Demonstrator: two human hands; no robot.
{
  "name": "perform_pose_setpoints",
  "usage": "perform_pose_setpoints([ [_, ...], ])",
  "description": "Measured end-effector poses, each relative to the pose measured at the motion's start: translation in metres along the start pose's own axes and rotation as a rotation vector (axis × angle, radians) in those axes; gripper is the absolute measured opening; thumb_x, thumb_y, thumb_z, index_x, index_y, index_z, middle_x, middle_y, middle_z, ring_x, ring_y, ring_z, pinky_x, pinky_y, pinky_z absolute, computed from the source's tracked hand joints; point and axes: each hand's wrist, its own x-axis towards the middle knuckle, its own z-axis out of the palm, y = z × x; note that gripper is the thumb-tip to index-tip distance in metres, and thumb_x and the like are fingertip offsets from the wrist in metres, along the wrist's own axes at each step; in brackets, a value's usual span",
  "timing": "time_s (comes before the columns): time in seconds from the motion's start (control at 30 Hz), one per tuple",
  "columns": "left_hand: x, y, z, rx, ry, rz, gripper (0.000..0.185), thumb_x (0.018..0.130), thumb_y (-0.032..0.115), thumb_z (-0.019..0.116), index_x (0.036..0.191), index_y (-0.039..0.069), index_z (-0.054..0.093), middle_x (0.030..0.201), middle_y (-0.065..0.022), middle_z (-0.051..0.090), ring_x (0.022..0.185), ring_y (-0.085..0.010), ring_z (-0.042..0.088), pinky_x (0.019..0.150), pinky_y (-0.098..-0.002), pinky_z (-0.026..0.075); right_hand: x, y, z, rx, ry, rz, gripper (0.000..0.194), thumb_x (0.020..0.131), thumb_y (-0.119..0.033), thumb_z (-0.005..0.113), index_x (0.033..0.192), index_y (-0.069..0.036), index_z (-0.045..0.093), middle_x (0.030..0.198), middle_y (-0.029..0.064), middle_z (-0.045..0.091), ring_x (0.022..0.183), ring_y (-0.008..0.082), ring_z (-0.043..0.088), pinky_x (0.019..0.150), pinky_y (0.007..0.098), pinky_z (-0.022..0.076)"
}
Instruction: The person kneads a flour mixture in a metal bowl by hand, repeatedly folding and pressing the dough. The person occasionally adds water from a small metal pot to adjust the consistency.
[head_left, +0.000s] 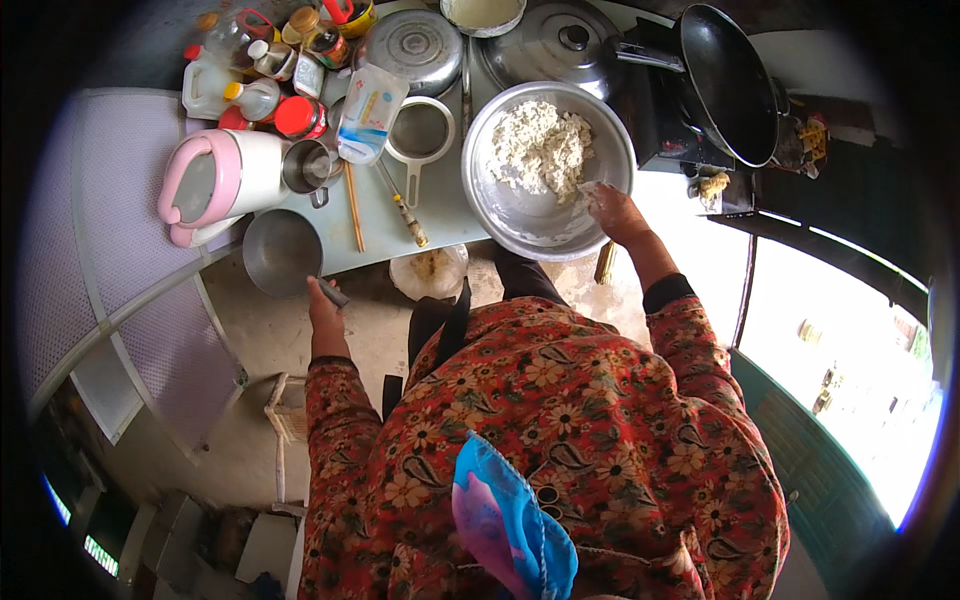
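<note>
My left hand (327, 315) grips the handle of a grey metal saucepan (282, 253), which is beside the left front corner of the table. The saucepan's inside shows no clear contents. My right hand (616, 213) reaches over the right rim of a large metal basin (491, 214). Its fingertips are coated with flour or dough and point into the basin, close to the crumbly dough (541, 146). The fingers are partly hidden by the hand's angle, so whether they pinch anything is unclear. Floury smears mark the basin's lower inner wall.
Behind the basin are a domed lid (551, 45) and a bowl (484, 15). A wok (727, 82) stands at the right. To the left are a sieve (420, 129), chopsticks (354, 206), a metal mug (306, 166), a pink-and-white appliance (225, 176) and several bottles.
</note>
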Motion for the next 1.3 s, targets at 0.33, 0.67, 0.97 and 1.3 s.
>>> perform_pose_setpoints([
  [0.33,-0.134,-0.028,0.141,0.661,-0.383,0.73,0.039,0.088,0.017,0.051,0.121,0.0,0.041,0.104,-0.0123,0.052,0.094,-0.019,0.052,0.082,-0.0313,0.042,0.144,-0.023,0.017,-0.161,0.179,-0.127,0.057,0.079,-0.034,0.059,0.127,-0.008,0.039,0.125,0.0248,0.039,0.113,0.0404,0.04,0.097,0.0447,0.0347],
  [0.67,-0.112,-0.045,0.319,0.668,-0.153,0.697,0.029,0.083,0.02,0.058,0.104,0.001,0.052,0.086,-0.0105,0.061,0.076,-0.0224,0.059,0.07,-0.033,0.046,0.164,-0.014,0.02,-0.182,0.112,-0.382,0.043,0.075,-0.016,0.056,0.118,-0.013,0.051,0.108,0.0208,0.05,0.098,0.0367,0.052,0.085,0.0421,0.0445],
  [0.97,-0.101,-0.057,0.318,0.371,-0.214,0.618,0.028,0.082,0.02,0.061,0.101,0.001,0.053,0.084,-0.0055,0.06,0.074,-0.0129,0.055,0.07,-0.0274,0.045,0.056,0.037,0.006,-0.444,-0.357,-0.269,0.032,0.076,-0.017,0.056,0.107,-0.011,0.055,0.104,0.018,0.049,0.098,0.0355,0.052,0.081,0.0445,0.0456],
  [1.3,-0.105,-0.056,0.321,0.312,-0.234,0.654,0.027,0.083,0.018,0.059,0.1,-0.001,0.054,0.086,-0.0044,0.06,0.076,-0.0105,0.054,0.07,-0.0256,0.043,0.042,0.035,0.064,-0.389,-0.595,-0.218,0.02,0.073,-0.008,0.055,0.092,-0.002,0.059,0.093,0.0197,0.058,0.087,0.0346,0.058,0.077,0.0402,0.0477],
])
